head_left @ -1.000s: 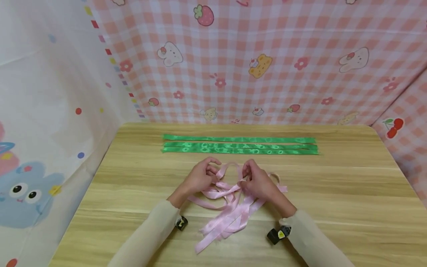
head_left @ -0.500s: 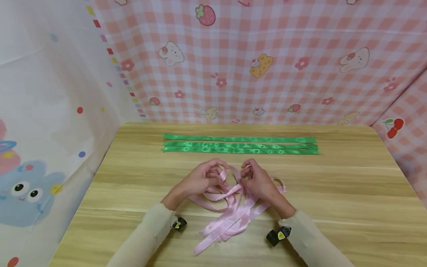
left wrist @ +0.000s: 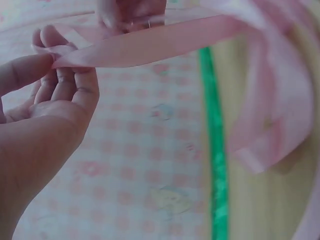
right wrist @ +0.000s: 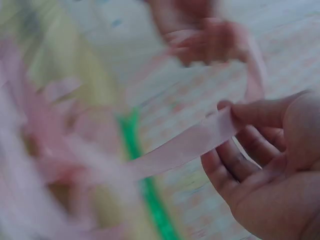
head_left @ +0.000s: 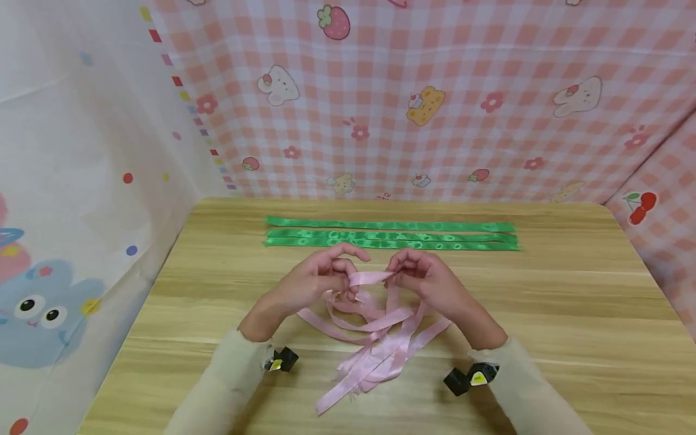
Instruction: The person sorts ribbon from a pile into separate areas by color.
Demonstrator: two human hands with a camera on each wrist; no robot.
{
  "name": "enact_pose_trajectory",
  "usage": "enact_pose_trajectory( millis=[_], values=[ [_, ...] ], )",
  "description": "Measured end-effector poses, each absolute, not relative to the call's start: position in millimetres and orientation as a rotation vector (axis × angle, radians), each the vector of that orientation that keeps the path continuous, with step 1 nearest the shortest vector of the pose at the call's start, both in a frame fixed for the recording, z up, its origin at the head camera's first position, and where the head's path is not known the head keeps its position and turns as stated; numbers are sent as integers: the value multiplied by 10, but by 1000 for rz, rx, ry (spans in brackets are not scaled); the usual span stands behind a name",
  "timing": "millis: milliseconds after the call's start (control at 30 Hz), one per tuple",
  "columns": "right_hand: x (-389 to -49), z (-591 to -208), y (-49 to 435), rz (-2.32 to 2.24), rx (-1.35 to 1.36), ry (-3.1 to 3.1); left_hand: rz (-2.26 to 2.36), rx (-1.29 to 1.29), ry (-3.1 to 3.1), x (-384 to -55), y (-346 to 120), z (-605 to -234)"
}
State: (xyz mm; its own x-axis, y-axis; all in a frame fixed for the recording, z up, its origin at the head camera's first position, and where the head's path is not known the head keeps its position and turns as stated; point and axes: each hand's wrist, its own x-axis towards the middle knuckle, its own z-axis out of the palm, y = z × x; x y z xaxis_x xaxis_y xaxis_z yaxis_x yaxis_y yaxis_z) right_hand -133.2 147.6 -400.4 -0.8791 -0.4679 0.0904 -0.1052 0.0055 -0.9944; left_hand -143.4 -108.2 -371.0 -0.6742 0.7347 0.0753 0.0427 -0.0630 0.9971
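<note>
Head: R hand (head_left: pixel 433 278) pinches ribbon (head_left: pixel 371 278) btwn tbl edges (head_left: pixel 633 266).

Two hands (head_left: pixel 432 279), three green ribbons (head_left: pixel 391 235)

On the pale wood-grain table (head_left: pixel 571 290) before you, three flat green satin ribbons (head_left: pixel 391 235) lie straight, roughly parallel to the far edge and near it; you can see a gap between the farthest and the close-set nearer two. Behind that edge, you face a pink-and-white gingham cloth (head_left: pixel 337 66) printed with strawberries, flowers and cartoon animals. Past the left edge, your white dotted cloth (head_left: pixel 81 139) bears a big blue cartoon figure (head_left: pixel 40 329); beyond the far right corner, another checked pink cloth (head_left: pixel 674 241) shows red cherries (head_left: pixel 641 208).
</note>
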Motion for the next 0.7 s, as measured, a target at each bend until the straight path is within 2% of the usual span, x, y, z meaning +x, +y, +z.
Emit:
enact_pose_trajectory(
  millis=[267, 500, 700],
  values=[
    [-1279, -3515, 1611, -2174, -985, 1641, 1655, 846, 1847, -1386, -1298, -3533],
    [-1232, -3348, 1724, -2236, -969, 1519, 1660, 815, 1890, -1385, -1420, -3530],
    [-1184, -3178, 1919, -2155, -816, 1708, 1738, 698, 1794, -1359, -1518, -3467]
  ],
)
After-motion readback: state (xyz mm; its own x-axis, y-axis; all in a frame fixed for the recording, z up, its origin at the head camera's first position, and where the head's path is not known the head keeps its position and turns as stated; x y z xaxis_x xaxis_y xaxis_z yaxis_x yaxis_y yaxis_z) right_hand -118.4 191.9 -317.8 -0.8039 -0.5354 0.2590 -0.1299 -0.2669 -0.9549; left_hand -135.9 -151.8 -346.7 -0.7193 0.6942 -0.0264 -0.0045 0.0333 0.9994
